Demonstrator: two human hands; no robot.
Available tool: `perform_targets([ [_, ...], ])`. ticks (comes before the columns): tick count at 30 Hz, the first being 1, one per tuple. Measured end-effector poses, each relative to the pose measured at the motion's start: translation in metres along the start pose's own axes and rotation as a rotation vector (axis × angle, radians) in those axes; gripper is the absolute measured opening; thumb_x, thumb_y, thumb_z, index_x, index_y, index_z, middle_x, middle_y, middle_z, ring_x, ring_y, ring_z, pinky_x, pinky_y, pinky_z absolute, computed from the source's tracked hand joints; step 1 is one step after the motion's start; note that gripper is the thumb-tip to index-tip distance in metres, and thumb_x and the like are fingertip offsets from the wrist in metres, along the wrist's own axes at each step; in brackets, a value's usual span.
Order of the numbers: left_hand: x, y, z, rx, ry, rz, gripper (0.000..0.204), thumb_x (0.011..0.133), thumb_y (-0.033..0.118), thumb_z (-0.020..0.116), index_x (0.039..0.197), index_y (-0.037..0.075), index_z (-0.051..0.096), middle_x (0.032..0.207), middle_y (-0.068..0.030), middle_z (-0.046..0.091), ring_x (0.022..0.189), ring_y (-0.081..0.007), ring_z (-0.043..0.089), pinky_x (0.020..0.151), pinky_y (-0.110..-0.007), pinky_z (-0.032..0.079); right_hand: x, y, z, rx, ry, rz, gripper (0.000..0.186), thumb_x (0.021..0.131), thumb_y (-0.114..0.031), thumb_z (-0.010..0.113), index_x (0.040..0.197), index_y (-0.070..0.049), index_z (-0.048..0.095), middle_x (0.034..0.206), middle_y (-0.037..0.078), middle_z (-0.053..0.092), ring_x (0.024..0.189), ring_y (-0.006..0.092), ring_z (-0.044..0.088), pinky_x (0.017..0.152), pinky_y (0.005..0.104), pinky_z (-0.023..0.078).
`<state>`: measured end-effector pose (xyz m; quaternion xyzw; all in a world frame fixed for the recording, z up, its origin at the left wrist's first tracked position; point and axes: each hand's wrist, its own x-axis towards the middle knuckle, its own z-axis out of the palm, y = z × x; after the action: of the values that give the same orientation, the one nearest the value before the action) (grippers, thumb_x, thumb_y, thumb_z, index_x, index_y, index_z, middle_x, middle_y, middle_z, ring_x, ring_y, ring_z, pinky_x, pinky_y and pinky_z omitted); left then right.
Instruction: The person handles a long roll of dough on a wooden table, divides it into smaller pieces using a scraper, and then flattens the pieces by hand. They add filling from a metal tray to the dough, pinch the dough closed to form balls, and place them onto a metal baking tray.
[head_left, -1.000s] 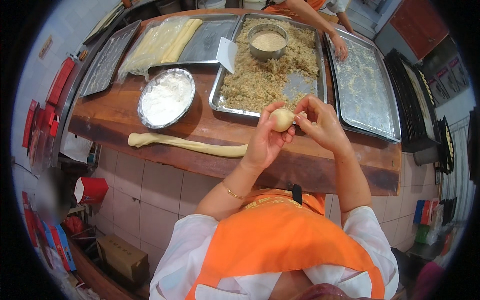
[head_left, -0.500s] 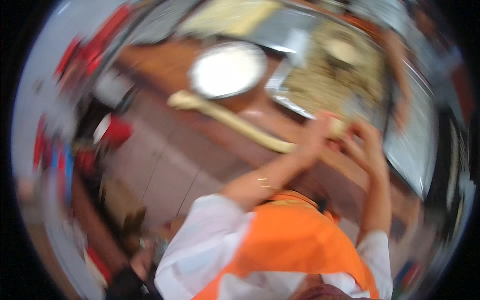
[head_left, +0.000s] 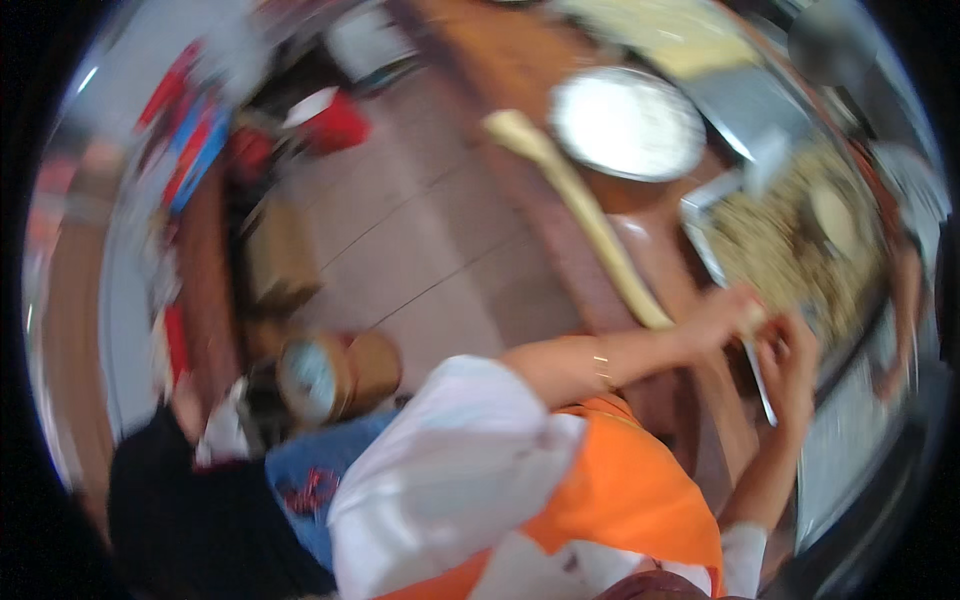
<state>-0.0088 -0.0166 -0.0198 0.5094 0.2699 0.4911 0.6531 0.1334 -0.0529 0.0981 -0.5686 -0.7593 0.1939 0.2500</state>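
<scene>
I see the left hand (head_left: 718,320) curl its fingers around pale dough (head_left: 752,318); whether the right hand (head_left: 788,362) pinches it, I cannot tell. Beyond the fingertips: a metal tray (head_left: 704,248) of crumbly mixture (head_left: 765,240).

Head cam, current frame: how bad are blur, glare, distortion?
Head view: smeared throughout, likely motion blur; left hand and right hand are soft, the dough piece between them a pale smudge. Head view: white flour nearly washed out, glare patch on the wooden table. Head view: fisheye bending, black rim.
</scene>
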Motion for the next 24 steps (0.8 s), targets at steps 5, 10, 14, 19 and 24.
perform_targets([
  [5,-0.009,0.061,-0.021,-0.145,-0.080,-0.330,0.032,0.110,0.030,0.041,0.119,0.008,0.062,0.103,-0.0040,0.067,0.081,-0.0103,0.065,0.065,-0.025,0.057,0.014,-0.025,-0.013,0.079,-0.132,-0.128,0.016,0.081,-0.003,0.064,0.096,-0.002,0.058,0.082,0.017,0.059,0.076,0.0365,0.061,0.068,0.0422,0.051],
  [10,-0.004,0.084,-0.013,-0.091,-0.316,-0.453,0.032,0.105,0.026,0.054,0.122,0.000,0.060,0.106,-0.0029,0.061,0.098,-0.0105,0.057,0.089,-0.026,0.047,-0.009,-0.015,-0.017,0.046,-0.032,-0.134,0.014,0.082,-0.004,0.065,0.090,-0.003,0.054,0.081,0.016,0.058,0.077,0.0380,0.060,0.068,0.0435,0.049],
  [14,-0.009,0.078,-0.019,0.138,-0.585,-0.338,0.043,0.096,0.012,0.065,0.135,0.001,0.054,0.127,-0.0064,0.055,0.118,-0.0132,0.051,0.100,-0.030,0.043,-0.023,-0.018,-0.023,0.052,-0.060,-0.124,0.012,0.086,-0.006,0.064,0.096,-0.003,0.057,0.086,0.018,0.061,0.082,0.0406,0.062,0.071,0.0460,0.050],
  [19,-0.025,0.068,-0.015,0.280,-0.655,-0.217,0.049,0.091,0.008,0.071,0.137,0.000,0.055,0.131,-0.0069,0.060,0.124,-0.0137,0.052,0.104,-0.032,0.043,-0.053,-0.020,-0.012,0.118,-0.029,-0.113,0.013,0.088,-0.006,0.064,0.100,-0.003,0.061,0.089,0.016,0.062,0.080,0.0366,0.061,0.071,0.0413,0.050],
  [24,-0.068,0.049,0.003,0.019,-0.534,-0.357,0.041,0.085,0.011,0.076,0.122,-0.001,0.062,0.115,-0.0103,0.063,0.105,-0.0185,0.061,0.089,-0.031,0.049,-0.106,-0.023,0.011,0.738,0.241,0.273,0.009,0.091,-0.007,0.064,0.098,-0.002,0.061,0.090,0.013,0.060,0.078,0.0255,0.058,0.069,0.0313,0.047],
])
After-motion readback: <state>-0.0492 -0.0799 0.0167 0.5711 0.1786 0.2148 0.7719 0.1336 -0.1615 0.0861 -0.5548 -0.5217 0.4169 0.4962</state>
